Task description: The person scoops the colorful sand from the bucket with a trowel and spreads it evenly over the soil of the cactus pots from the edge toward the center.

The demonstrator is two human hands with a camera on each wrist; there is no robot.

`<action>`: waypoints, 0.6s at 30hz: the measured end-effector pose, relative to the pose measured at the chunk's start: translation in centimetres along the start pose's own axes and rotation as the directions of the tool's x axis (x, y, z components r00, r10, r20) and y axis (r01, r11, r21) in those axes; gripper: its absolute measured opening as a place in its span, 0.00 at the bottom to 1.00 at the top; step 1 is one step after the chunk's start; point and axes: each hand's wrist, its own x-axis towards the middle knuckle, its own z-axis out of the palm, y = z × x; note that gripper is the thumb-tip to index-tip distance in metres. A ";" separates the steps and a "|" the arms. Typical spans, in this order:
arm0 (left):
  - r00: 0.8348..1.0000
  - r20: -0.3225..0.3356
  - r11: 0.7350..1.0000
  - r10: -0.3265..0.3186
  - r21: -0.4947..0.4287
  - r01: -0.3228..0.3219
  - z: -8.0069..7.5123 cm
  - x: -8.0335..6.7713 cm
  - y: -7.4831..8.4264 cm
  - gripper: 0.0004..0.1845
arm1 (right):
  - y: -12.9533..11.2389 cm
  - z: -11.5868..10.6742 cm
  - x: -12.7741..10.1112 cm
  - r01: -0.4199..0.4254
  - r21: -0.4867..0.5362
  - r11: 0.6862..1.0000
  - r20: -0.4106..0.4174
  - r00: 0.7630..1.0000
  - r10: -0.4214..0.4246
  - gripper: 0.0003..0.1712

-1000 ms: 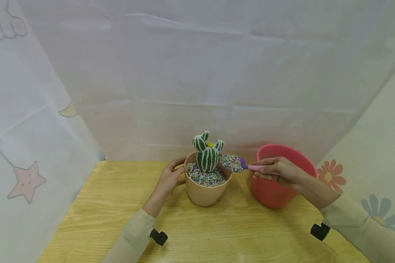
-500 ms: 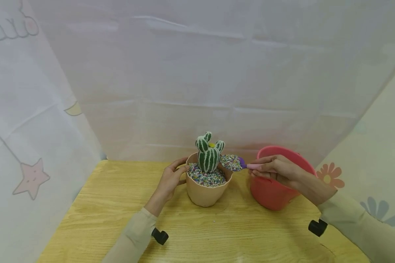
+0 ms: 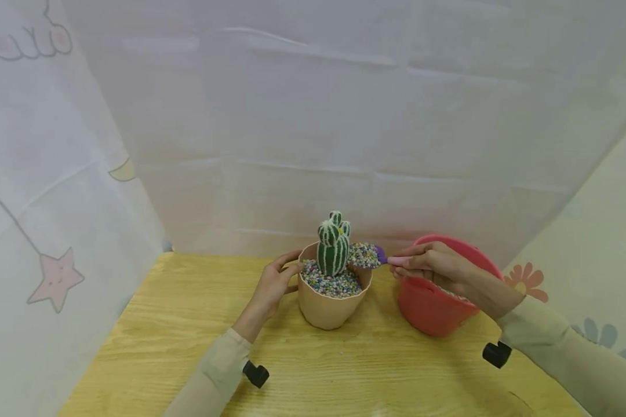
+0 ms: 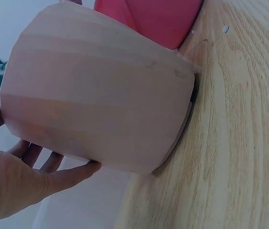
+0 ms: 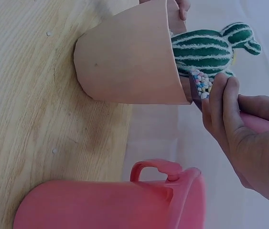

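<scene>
A beige flowerpot (image 3: 331,310) stands on the table, partly filled with small multicoloured pebbles (image 3: 328,285). A green, white-striped toy cactus (image 3: 332,255) rises from them. My left hand (image 3: 272,285) holds the pot at its left side, with a fingertip over the rim. My right hand (image 3: 438,267) grips the pink handle (image 3: 399,261) of a small purple-bladed shovel (image 3: 381,255). Pebbles (image 3: 363,255) are heaped on its blade, which is over the pot's right rim, close beside the cactus. In the right wrist view, my fingers (image 5: 230,102) hide part of the shovel.
A red bucket (image 3: 430,315) with a handle (image 5: 156,167) stands right of the pot, beneath my right forearm; pebbles show inside. The wooden table (image 3: 188,313) meets a pale curtain (image 3: 271,202) behind. A few stray pebbles (image 5: 48,33) lie on the wood.
The cactus has turned, so its yellow flower now faces right. My right hand and the loaded shovel have edged left relative to the bucket. The left hand keeps its hold on the pot.
</scene>
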 end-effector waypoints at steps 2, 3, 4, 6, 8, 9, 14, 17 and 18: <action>1.000 0.004 1.000 0.002 0.003 -0.002 0.1 0.0 0.0 0.27 | 0.0 -0.1 0.0 0.015 -0.015 1.000 0.008 1.000 -0.015 0.26; 1.000 0.004 1.000 0.001 0.006 -0.001 0.2 0.1 0.0 0.26 | 0.0 -0.2 0.0 0.019 -0.021 1.000 0.007 1.000 -0.019 0.26; 1.000 0.005 1.000 0.002 0.005 -0.002 0.3 0.0 0.1 0.26 | 0.0 -0.2 0.1 0.025 -0.029 0.999 0.009 1.000 -0.025 0.26; 1.000 0.005 1.000 0.003 0.005 -0.003 0.4 0.1 0.1 0.25 | 0.0 -0.3 0.1 0.035 -0.040 0.999 0.012 0.999 -0.035 0.27; 1.000 0.009 1.000 0.007 0.002 -0.007 0.5 0.1 0.1 0.25 | 0.0 -0.4 0.2 0.039 -0.046 0.998 0.009 0.999 -0.039 0.27; 1.000 0.010 1.000 0.007 -0.001 -0.007 0.6 0.1 0.1 0.24 | 0.0 -0.4 0.2 0.038 -0.047 0.998 0.002 0.999 -0.038 0.26; 1.000 0.014 1.000 0.003 -0.003 -0.003 0.7 0.1 0.2 0.24 | 0.0 -0.2 0.5 0.041 -0.057 0.998 -0.014 0.999 -0.042 0.26; 1.000 0.017 1.000 -0.002 -0.001 0.002 0.7 0.0 0.3 0.24 | 0.0 -0.1 0.7 0.041 -0.075 0.996 -0.022 0.999 -0.042 0.27; 1.000 0.017 1.000 -0.002 0.000 0.002 0.7 0.0 0.3 0.25 | 0.0 -0.1 0.7 0.039 -0.086 0.995 -0.027 0.999 -0.042 0.27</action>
